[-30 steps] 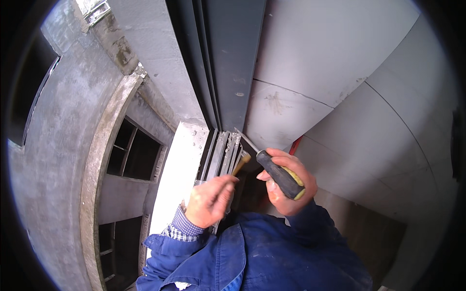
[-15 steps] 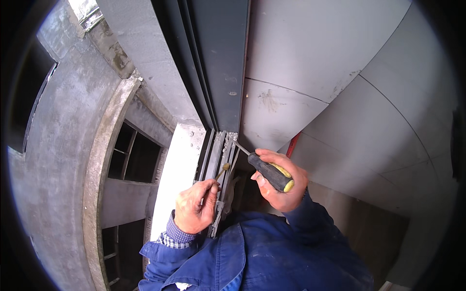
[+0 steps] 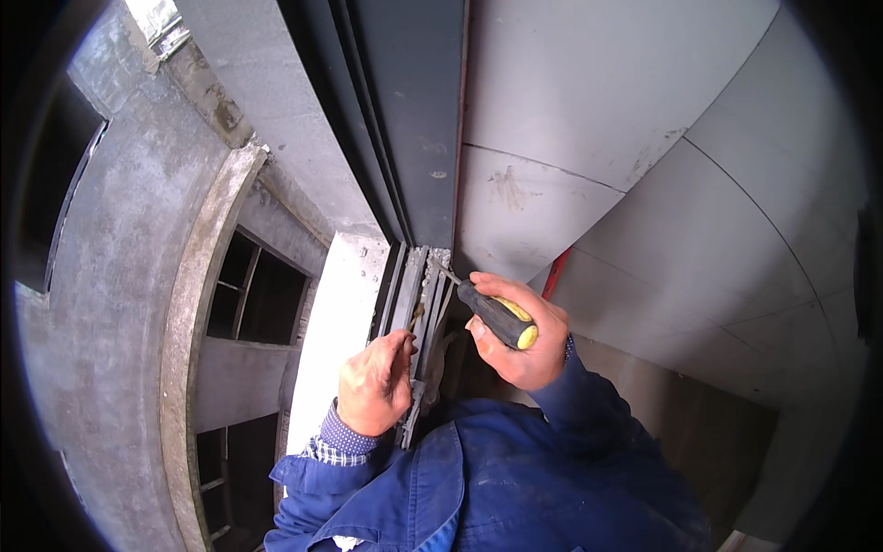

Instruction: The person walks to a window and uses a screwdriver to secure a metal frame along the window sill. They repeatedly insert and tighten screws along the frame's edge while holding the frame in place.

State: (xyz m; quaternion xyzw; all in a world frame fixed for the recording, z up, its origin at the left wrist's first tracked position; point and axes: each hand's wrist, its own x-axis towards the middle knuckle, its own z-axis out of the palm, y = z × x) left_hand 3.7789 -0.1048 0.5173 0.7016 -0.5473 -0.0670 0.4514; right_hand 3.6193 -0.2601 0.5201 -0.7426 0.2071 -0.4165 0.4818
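Note:
My right hand [image 3: 532,336] is wrapped round a screwdriver [image 3: 497,314] with a black and yellow handle. Its metal shaft slants up and left, the tip at the grooves of the window-frame track [image 3: 407,290], near its far corner. Pale, crumbly debris [image 3: 440,257] lies in that corner. Over the near part of the track my left hand [image 3: 375,382] is closed on a thin stick with a yellowish-brown tip [image 3: 418,311], perhaps a small brush. That tip is down by the grooves, left of the screwdriver; most of the stick is hidden in my fingers.
The dark grey upright frame [image 3: 405,120] rises beyond the track. A white sill [image 3: 336,313] runs along the left, with a concrete wall and dark window openings [image 3: 258,285] outside. Pale wall panels [image 3: 543,212] and a red strip [image 3: 556,273] are on the right.
My right hand and the screwdriver have shifted slightly left and up. The stick's tip in my left hand has moved left and lies lower against the track.

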